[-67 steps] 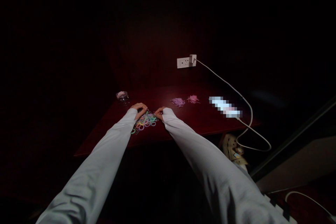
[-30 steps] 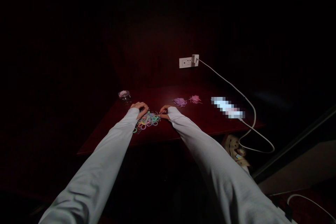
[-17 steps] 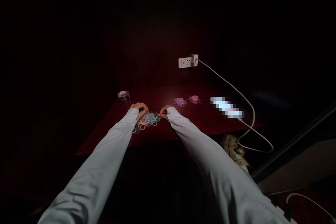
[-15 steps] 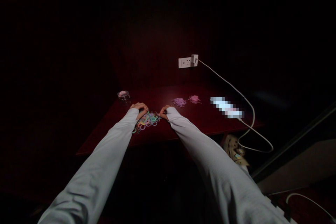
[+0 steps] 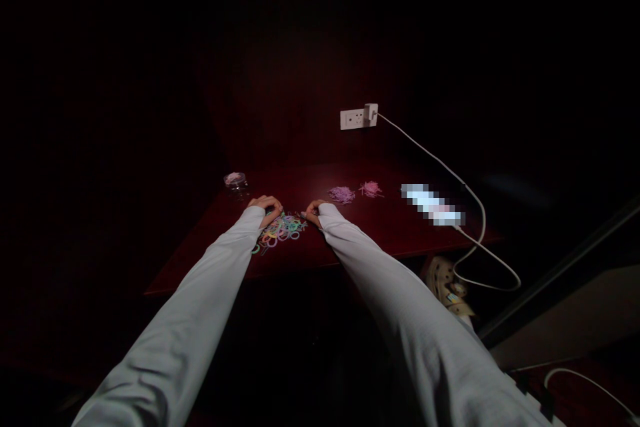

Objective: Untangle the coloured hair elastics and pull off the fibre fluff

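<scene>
A loose pile of small multicoloured elastic bands (image 5: 284, 229) lies on the dark red table between my hands. My left hand (image 5: 267, 205) curls over the pile's far left side, its thumb and fingers drawn together at the bands. At the pile's right edge, my right hand (image 5: 315, 209) is closed in a pinch. Whatever sits between the fingertips of either hand is too small to make out. Beyond my right hand are a heap of thin purple strands (image 5: 342, 195) and, further right, a smaller pink heap (image 5: 371, 189).
A clear jar (image 5: 237, 182) with something pale pink on top stands at the left back. To the right lies a blurred, lit phone-like device (image 5: 431, 205), its white cable (image 5: 480, 203) running to a wall socket (image 5: 352, 119). A beige clog (image 5: 443, 280) shows below the table's right edge.
The fingers of my right hand have shifted very slightly at the pile's edge. My left hand and the heaps look the same.
</scene>
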{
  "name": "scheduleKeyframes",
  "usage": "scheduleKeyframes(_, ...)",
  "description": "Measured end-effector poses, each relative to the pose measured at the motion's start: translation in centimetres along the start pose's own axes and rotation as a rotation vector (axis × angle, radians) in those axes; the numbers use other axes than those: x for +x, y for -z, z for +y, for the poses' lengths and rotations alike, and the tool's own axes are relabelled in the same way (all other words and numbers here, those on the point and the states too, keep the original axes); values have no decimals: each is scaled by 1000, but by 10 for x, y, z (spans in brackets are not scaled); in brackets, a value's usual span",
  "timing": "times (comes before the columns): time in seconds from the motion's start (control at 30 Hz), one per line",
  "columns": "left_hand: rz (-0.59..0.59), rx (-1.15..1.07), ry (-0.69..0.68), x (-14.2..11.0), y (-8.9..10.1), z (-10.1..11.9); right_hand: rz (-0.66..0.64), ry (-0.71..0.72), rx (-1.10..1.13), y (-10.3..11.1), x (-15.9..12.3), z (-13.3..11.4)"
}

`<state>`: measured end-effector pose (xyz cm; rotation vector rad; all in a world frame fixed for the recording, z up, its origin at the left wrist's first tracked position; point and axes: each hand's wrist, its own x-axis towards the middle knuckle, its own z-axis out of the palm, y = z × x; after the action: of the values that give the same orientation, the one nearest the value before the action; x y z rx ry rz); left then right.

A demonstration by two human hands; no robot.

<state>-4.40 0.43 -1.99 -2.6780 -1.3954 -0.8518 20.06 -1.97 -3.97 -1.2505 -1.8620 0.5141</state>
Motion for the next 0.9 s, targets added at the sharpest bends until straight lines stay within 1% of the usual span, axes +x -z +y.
scheduleKeyframes(0.27, -19, 3, 19, 0, 0, 0, 25, -7, 33, -1, 0, 1)
scheduleKeyframes(0.47, -24, 13, -13, -2, 3, 4, 32, -4, 45, -3, 1, 0)
scheduleKeyframes(0.67, -28, -19, -35, -1, 4, 3, 70, 6, 36, -5, 3, -2)
scheduleKeyframes(0.9, -21, -14, -17, -1, 5, 7, 108, 3, 38, -2, 2, -4)
